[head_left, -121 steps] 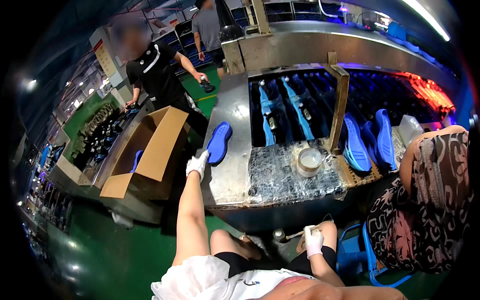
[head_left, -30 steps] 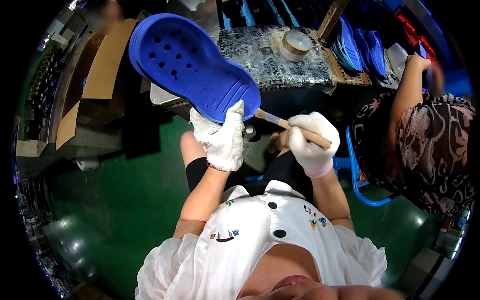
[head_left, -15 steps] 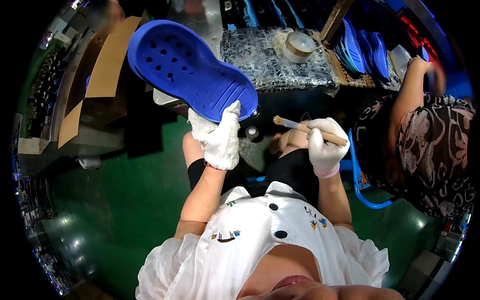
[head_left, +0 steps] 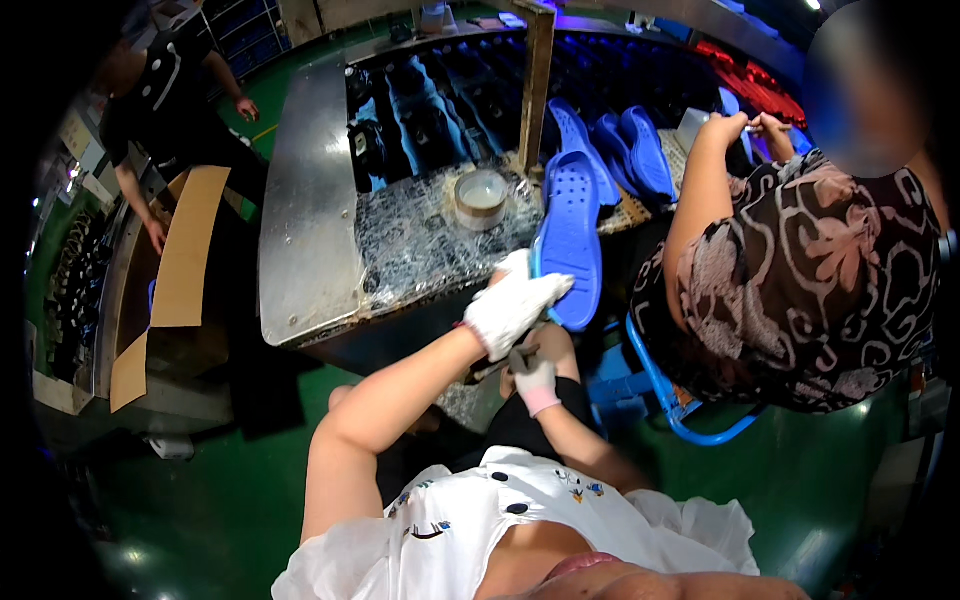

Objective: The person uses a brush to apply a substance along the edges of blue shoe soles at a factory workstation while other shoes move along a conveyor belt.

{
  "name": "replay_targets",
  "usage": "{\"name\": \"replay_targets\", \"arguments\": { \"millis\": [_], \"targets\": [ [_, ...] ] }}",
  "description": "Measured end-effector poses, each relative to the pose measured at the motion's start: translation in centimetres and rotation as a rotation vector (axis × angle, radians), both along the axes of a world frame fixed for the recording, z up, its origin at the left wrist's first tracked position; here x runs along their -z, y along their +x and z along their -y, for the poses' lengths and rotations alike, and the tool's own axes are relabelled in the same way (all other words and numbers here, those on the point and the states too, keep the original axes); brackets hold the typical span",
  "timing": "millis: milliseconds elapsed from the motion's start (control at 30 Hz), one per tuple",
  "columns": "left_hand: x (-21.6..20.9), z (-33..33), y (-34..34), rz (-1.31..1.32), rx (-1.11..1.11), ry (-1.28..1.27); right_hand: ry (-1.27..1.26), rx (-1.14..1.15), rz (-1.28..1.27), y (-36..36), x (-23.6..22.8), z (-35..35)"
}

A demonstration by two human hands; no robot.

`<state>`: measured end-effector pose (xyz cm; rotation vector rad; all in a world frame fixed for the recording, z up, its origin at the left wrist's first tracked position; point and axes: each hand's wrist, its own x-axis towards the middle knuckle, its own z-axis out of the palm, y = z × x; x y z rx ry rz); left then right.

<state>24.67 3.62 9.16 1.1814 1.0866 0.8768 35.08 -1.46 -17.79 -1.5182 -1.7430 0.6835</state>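
Observation:
My left hand (head_left: 512, 305), in a white glove, grips a blue perforated clog sole (head_left: 570, 235) by its near end and holds it out over the right end of the metal worktable (head_left: 300, 230). Just below it my right hand (head_left: 535, 377), also white-gloved, is closed around a thin brush handle (head_left: 487, 369) that points left. A round tin of glue (head_left: 481, 198) stands on the crusted, glue-spattered part of the table, left of the sole.
More blue soles (head_left: 628, 145) lie on the table's far right. A seated person in a patterned top (head_left: 800, 270) works to my right on a blue stool (head_left: 665, 395). Another person in black (head_left: 165, 90) stands by an open cardboard box (head_left: 180, 260) at left.
My left hand has carried the blue sole from in front of my chest out to the table's right end. My right hand with the brush has dropped below it. My view has tilted up.

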Motion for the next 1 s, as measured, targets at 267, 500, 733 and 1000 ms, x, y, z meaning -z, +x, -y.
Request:
{"name": "replay_targets", "arguments": {
  "millis": [267,500,733,1000],
  "targets": [
    [-0.2,-13.0,4.1,-0.153,-0.26,0.105,-0.172,0.083,-0.133,-1.4,-5.8,0.4],
    [1.9,-7.6,-0.7,0.203,-0.331,0.254,-0.208,0.057,-0.121,-2.1,-3.8,-0.6],
    [2.9,-6.8,-16.1,0.078,-0.929,0.311,-0.268,0.047,-0.134,-0.4,-4.2,-1.0],
    [8.9,-4.0,-28.0,-0.306,-1.059,0.188,-0.206,-0.056,0.1,-2.6,-4.5,-0.4]
  ]
}}
